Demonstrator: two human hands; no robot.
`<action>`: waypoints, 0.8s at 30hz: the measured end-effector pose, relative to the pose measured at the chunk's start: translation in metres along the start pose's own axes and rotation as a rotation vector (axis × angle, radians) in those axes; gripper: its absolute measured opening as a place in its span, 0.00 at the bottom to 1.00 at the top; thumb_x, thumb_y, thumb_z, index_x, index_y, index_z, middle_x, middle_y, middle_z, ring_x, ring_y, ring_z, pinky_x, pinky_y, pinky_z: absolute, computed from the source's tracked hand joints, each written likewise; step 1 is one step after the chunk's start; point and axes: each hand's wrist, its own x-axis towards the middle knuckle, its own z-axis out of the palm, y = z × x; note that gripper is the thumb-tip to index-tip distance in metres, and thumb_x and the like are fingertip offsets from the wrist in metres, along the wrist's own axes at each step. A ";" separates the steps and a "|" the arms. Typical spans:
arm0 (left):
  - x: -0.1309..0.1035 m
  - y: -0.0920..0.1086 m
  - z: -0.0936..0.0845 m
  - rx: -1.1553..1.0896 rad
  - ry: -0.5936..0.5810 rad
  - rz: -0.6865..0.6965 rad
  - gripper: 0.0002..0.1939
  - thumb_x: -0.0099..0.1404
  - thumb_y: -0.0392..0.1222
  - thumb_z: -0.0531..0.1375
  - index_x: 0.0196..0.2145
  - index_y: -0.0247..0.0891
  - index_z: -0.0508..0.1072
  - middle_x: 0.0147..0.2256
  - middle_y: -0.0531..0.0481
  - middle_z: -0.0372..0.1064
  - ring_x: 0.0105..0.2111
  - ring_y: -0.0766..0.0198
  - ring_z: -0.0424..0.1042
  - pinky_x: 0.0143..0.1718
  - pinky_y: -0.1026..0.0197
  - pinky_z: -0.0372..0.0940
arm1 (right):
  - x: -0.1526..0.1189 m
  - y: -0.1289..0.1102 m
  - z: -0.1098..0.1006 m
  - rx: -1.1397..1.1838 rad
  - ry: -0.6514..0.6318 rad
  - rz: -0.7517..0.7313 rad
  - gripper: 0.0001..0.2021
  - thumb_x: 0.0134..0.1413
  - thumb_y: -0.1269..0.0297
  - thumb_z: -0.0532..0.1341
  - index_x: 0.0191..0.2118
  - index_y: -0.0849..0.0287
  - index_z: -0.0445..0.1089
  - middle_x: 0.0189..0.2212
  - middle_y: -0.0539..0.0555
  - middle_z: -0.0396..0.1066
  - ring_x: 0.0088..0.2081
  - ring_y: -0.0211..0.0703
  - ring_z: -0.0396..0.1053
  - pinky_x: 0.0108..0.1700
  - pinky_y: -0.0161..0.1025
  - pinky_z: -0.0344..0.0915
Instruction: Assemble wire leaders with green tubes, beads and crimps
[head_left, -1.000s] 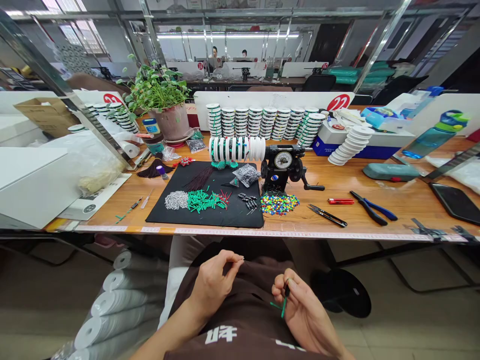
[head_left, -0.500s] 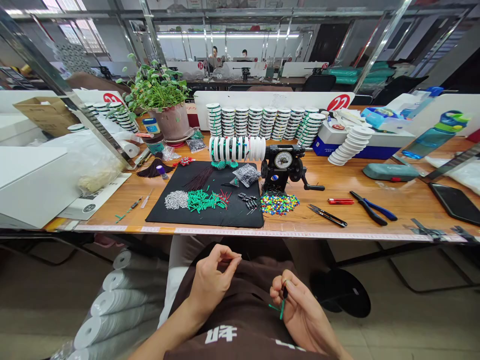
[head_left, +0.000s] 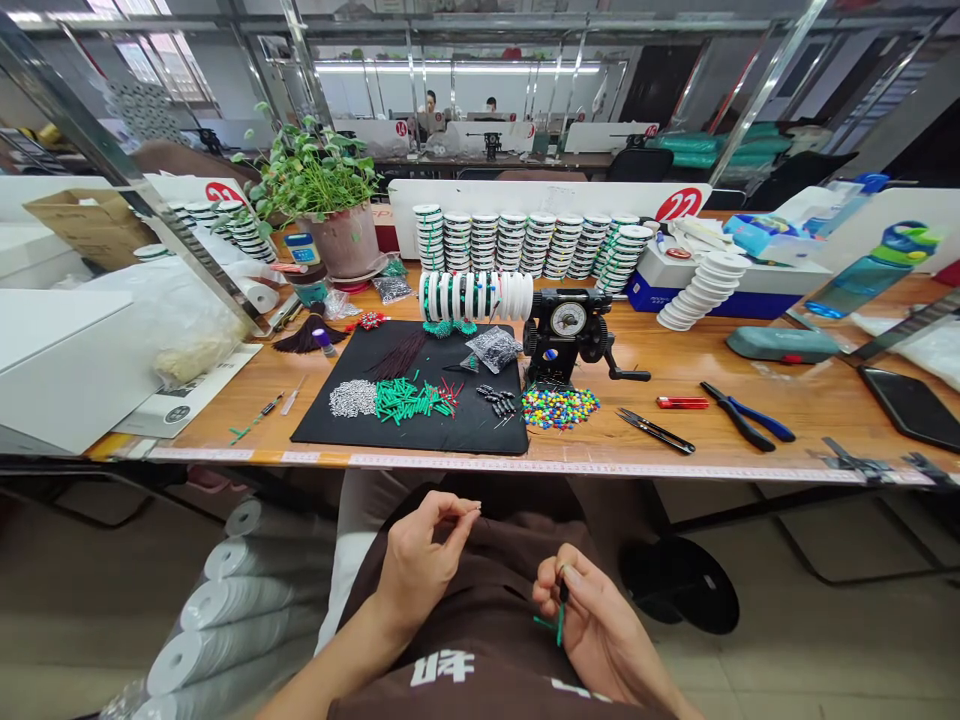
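Note:
My left hand (head_left: 426, 555) is raised over my lap with thumb and forefinger pinched together; a tiny pale bit shows at the fingertips, too small to name. Lower and to the right, my right hand (head_left: 589, 605) closes on a small fishing float piece (head_left: 563, 592), black above with green tube ends hanging below. Its upper part is hidden by the fingers. Both hands are in front of the table edge, apart from each other. On the black mat (head_left: 322, 425) beyond them lie green tubes (head_left: 405, 400), silvery bits (head_left: 352, 400) and small black parts (head_left: 499, 402).
A hand-cranked winder (head_left: 566, 335) carrying white spools (head_left: 476, 297) stands behind the mat. Coloured beads (head_left: 560, 408), snips (head_left: 655, 431) and pliers (head_left: 742, 415) lie to its right. Spool stacks (head_left: 484, 247) and a potted plant (head_left: 341, 235) stand farther back. Wrapped white rolls (head_left: 225, 607) are below, left.
My right hand has moved slightly left and up, still holding the black and green piece. My left hand keeps its pinch and has barely shifted.

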 end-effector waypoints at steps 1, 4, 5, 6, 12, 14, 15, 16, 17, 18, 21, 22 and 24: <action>0.000 0.000 0.000 0.008 0.001 0.018 0.06 0.67 0.32 0.63 0.37 0.41 0.71 0.33 0.55 0.79 0.32 0.67 0.81 0.36 0.69 0.76 | 0.000 0.000 0.000 -0.001 0.001 -0.002 0.13 0.50 0.62 0.75 0.30 0.61 0.71 0.31 0.52 0.74 0.32 0.36 0.72 0.36 0.30 0.69; 0.001 0.002 -0.001 0.029 0.006 0.065 0.06 0.67 0.32 0.63 0.36 0.41 0.71 0.33 0.54 0.79 0.33 0.66 0.81 0.36 0.68 0.76 | 0.001 0.001 -0.001 -0.005 0.015 -0.003 0.14 0.49 0.61 0.75 0.30 0.61 0.71 0.31 0.51 0.73 0.33 0.36 0.72 0.36 0.31 0.69; 0.001 0.002 -0.001 0.033 0.008 0.071 0.06 0.67 0.32 0.63 0.36 0.41 0.70 0.33 0.54 0.79 0.33 0.66 0.81 0.36 0.68 0.76 | 0.001 0.001 -0.001 -0.007 0.020 -0.002 0.15 0.49 0.60 0.75 0.30 0.61 0.71 0.31 0.51 0.73 0.33 0.37 0.72 0.36 0.31 0.69; 0.001 0.002 -0.002 0.033 0.009 0.070 0.06 0.67 0.32 0.63 0.36 0.41 0.70 0.33 0.54 0.79 0.32 0.66 0.81 0.36 0.68 0.76 | 0.001 0.001 -0.001 -0.010 0.024 -0.001 0.15 0.48 0.60 0.76 0.29 0.61 0.70 0.31 0.51 0.73 0.33 0.37 0.72 0.36 0.31 0.68; 0.000 -0.001 -0.001 -0.001 0.002 0.001 0.04 0.68 0.34 0.63 0.37 0.41 0.71 0.33 0.54 0.79 0.32 0.65 0.81 0.34 0.66 0.77 | 0.001 0.000 -0.001 -0.010 0.007 0.001 0.15 0.48 0.60 0.76 0.29 0.61 0.71 0.31 0.51 0.73 0.33 0.36 0.72 0.36 0.30 0.68; 0.000 -0.001 0.000 -0.001 0.001 -0.008 0.04 0.68 0.34 0.63 0.36 0.41 0.71 0.33 0.53 0.79 0.31 0.64 0.81 0.34 0.66 0.77 | 0.001 0.000 -0.002 -0.014 0.005 0.002 0.15 0.49 0.60 0.76 0.30 0.60 0.71 0.31 0.51 0.73 0.32 0.36 0.72 0.35 0.30 0.68; 0.000 -0.001 0.000 0.001 0.001 -0.006 0.04 0.68 0.34 0.63 0.36 0.41 0.71 0.33 0.53 0.79 0.31 0.64 0.81 0.34 0.66 0.77 | 0.001 0.001 -0.002 -0.016 0.007 0.002 0.15 0.49 0.60 0.76 0.30 0.60 0.71 0.31 0.51 0.73 0.32 0.36 0.72 0.35 0.30 0.68; 0.000 -0.001 0.000 0.004 0.001 0.001 0.04 0.68 0.34 0.63 0.37 0.41 0.71 0.33 0.53 0.79 0.31 0.65 0.81 0.34 0.66 0.77 | 0.001 0.001 -0.002 -0.019 0.010 0.000 0.15 0.49 0.60 0.76 0.30 0.60 0.71 0.31 0.51 0.73 0.32 0.36 0.72 0.35 0.31 0.68; 0.000 0.000 0.000 0.009 0.001 0.011 0.04 0.68 0.34 0.63 0.37 0.41 0.71 0.33 0.54 0.79 0.31 0.65 0.81 0.34 0.66 0.77 | 0.001 0.001 -0.003 -0.021 0.014 -0.002 0.15 0.48 0.60 0.76 0.30 0.60 0.71 0.31 0.51 0.73 0.32 0.36 0.72 0.35 0.31 0.68; 0.000 0.000 -0.001 0.013 0.002 0.025 0.04 0.67 0.33 0.63 0.37 0.41 0.71 0.33 0.54 0.79 0.31 0.65 0.81 0.34 0.67 0.77 | 0.001 0.001 -0.003 -0.022 0.017 -0.006 0.15 0.48 0.60 0.76 0.30 0.60 0.71 0.31 0.51 0.73 0.32 0.37 0.72 0.35 0.32 0.68; 0.000 0.001 -0.001 0.032 -0.006 0.068 0.06 0.67 0.32 0.63 0.37 0.41 0.71 0.33 0.54 0.79 0.32 0.66 0.81 0.36 0.68 0.76 | 0.001 0.001 -0.002 -0.022 0.023 -0.012 0.14 0.48 0.60 0.76 0.30 0.61 0.71 0.31 0.52 0.74 0.32 0.37 0.72 0.35 0.31 0.69; 0.000 0.001 -0.001 0.036 -0.009 0.079 0.06 0.67 0.31 0.63 0.37 0.41 0.71 0.33 0.54 0.79 0.32 0.66 0.81 0.36 0.68 0.76 | 0.001 0.000 -0.002 -0.021 0.023 -0.013 0.14 0.49 0.61 0.75 0.30 0.61 0.71 0.31 0.52 0.74 0.32 0.37 0.72 0.35 0.31 0.69; -0.001 0.001 -0.001 0.043 -0.018 0.094 0.06 0.67 0.31 0.63 0.37 0.41 0.71 0.33 0.54 0.79 0.32 0.66 0.81 0.37 0.68 0.76 | 0.002 0.000 -0.001 -0.020 0.020 -0.015 0.14 0.49 0.61 0.75 0.30 0.61 0.71 0.31 0.52 0.74 0.32 0.37 0.72 0.35 0.30 0.69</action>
